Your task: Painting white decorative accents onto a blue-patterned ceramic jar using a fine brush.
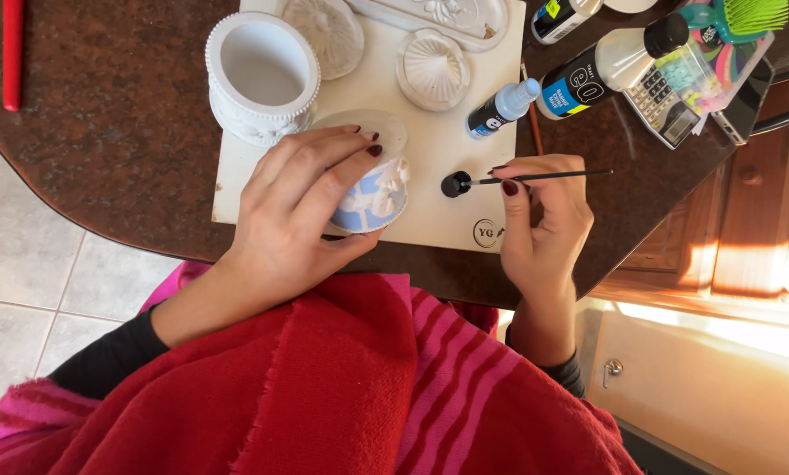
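I judge painting under way: my left hand point(297, 207) grips a small round plaster pot point(372, 193), part blue with a white relief bow, at the near edge of the cream board point(429, 141) on the desk point(121, 132). My right hand point(539, 220) pinches a thin black brush point(544, 177) right of the pot, tip at a black cap point(455, 184). Next, a loaded tip and a steady stroke.

1. A board point(429, 176) lies on the desk point(121, 132).
2. A pot point(262, 75) stands on the board, behind the small jar point(372, 198).
3. A bottle cap point(455, 184) sits right of the jar.
4. Bottles point(588, 75) lie right of the board.
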